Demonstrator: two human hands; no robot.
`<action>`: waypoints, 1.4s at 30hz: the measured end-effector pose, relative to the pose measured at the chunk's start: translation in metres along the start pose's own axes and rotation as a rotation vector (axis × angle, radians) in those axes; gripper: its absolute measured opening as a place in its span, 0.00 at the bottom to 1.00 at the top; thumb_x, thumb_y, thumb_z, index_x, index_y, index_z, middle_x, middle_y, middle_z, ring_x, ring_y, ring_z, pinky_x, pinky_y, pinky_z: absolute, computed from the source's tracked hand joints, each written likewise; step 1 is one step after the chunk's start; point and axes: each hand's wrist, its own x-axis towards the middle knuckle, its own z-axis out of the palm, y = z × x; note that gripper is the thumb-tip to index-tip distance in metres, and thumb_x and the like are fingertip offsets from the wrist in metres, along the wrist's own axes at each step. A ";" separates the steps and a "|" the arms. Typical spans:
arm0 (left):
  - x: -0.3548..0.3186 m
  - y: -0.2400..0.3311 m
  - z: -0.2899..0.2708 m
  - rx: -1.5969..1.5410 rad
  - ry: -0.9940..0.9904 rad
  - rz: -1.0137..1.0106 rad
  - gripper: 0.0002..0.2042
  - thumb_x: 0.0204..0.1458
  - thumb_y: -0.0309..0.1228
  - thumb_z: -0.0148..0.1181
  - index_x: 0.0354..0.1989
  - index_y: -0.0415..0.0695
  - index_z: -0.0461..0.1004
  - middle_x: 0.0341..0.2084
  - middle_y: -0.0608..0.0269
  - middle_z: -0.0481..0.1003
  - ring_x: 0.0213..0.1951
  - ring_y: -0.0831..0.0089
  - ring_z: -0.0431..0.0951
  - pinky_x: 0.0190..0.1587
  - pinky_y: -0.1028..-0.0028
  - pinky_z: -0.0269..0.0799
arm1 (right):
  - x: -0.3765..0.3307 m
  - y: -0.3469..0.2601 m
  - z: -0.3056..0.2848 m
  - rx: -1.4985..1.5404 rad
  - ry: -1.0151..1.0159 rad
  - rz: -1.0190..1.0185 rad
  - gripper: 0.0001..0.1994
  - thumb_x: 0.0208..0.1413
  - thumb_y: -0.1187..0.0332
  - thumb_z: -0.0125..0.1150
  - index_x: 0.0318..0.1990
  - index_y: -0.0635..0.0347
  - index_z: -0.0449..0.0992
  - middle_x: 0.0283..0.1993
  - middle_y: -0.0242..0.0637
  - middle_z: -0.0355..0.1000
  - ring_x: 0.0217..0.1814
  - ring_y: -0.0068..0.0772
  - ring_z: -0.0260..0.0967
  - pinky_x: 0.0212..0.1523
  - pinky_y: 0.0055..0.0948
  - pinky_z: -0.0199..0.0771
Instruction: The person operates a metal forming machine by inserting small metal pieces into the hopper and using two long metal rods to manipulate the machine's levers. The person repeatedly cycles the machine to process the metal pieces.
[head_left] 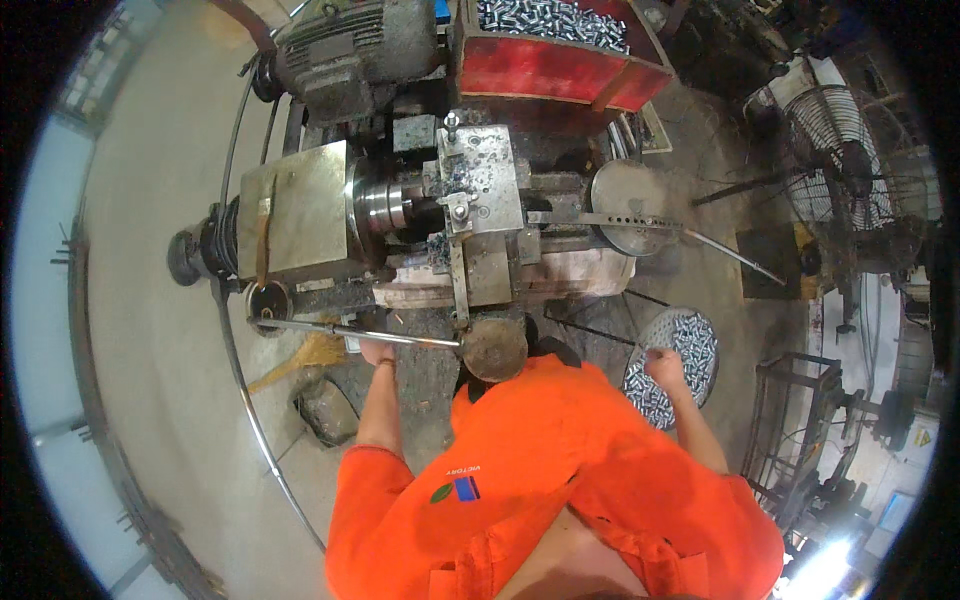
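My right hand (664,368) is closed above a round tray (716,372) heaped with small shiny metal cylinders (694,345); what its fingers hold, if anything, is too small to make out. My left hand (376,349) is beside a long metal lever rod (415,341), which passes over it and hides its fingers. The rod runs to a round, worn pad (494,350) in front of my body. Ahead stands a lathe-like machine, with a shiny spindle (385,207) beside a metal tool block (482,180) littered with dark chips.
A red bin (560,72) full of metal pieces stands behind the machine, next to a motor (345,45). A second lever (735,256) sticks out at the right, near a caged fan (850,160). A broom (305,358) and a sack (327,412) lie on the left floor.
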 end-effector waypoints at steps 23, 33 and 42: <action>-0.028 -0.178 -0.363 0.062 0.261 -0.241 0.21 0.55 0.47 0.43 0.42 0.43 0.72 0.31 0.44 0.74 0.37 0.50 0.74 0.38 0.59 0.68 | 0.113 -0.492 -0.010 -0.314 -0.073 -1.167 0.14 0.28 0.65 0.57 0.26 0.61 0.78 0.37 0.44 0.71 0.43 0.47 0.67 0.45 0.36 0.69; -0.165 -0.050 -0.294 -0.030 0.405 -0.516 0.29 0.49 0.56 0.45 0.30 0.38 0.76 0.24 0.45 0.75 0.31 0.47 0.75 0.34 0.55 0.67 | 0.122 -0.480 -0.007 -0.236 0.050 -1.255 0.10 0.26 0.68 0.55 0.19 0.66 0.75 0.24 0.52 0.72 0.30 0.50 0.71 0.35 0.39 0.73; -0.141 -0.046 -0.330 0.360 0.129 -0.040 0.17 0.42 0.40 0.60 0.33 0.37 0.74 0.24 0.46 0.75 0.28 0.52 0.75 0.32 0.60 0.70 | 0.194 -0.403 -0.187 -0.222 0.237 -0.697 0.15 0.33 0.60 0.57 0.30 0.56 0.79 0.30 0.48 0.73 0.35 0.47 0.72 0.39 0.39 0.73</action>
